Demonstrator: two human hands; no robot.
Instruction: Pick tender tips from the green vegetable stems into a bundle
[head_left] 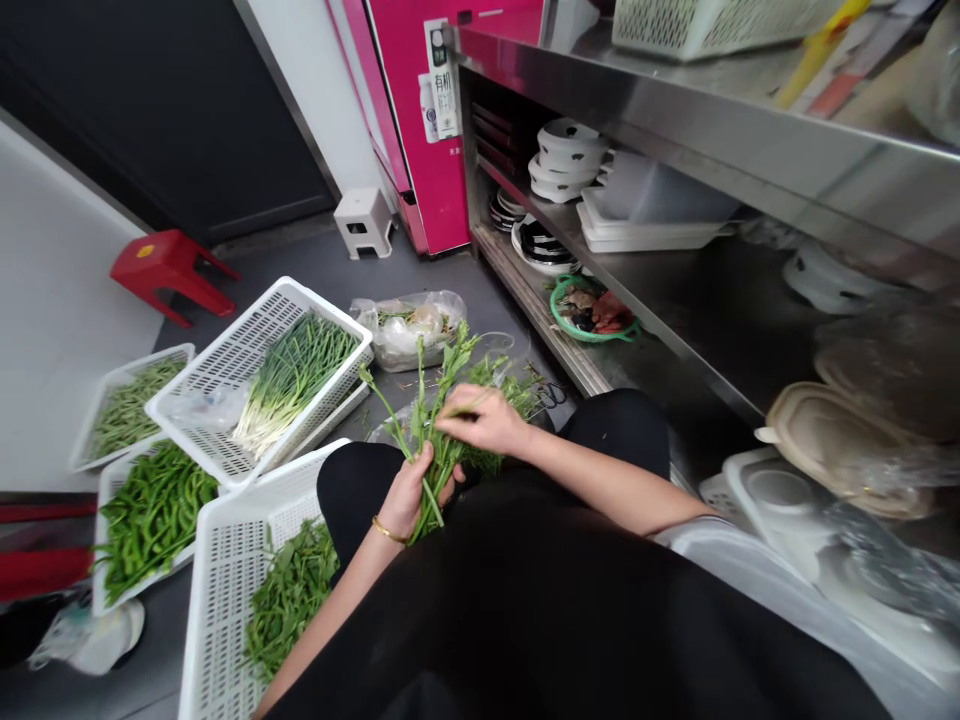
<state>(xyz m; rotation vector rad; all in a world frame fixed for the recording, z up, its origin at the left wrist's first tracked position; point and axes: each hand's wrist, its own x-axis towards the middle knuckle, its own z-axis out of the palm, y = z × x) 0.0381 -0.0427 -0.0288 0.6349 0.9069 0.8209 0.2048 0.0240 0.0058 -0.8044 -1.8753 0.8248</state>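
My left hand (pixel 411 492) is closed around the lower stems of a bunch of leafy green stalks (pixel 435 400) held upright over my lap. A gold bangle sits on that wrist. My right hand (pixel 484 418) pinches a stalk in the upper part of the same bunch. Just left of my knee stands a white perforated basket (pixel 225 570) with loose leafy greens (pixel 292 590) in it.
More white baskets lie on the floor at left: one with green onions (pixel 292 375), one with green chillies (pixel 150 515), one with green beans (pixel 131 400). A plastic bag of scraps (pixel 409 325) lies ahead. A steel shelf unit (pixel 675 270) with dishes fills the right. A red stool (pixel 169 270) and a white stool (pixel 364 222) stand farther back.
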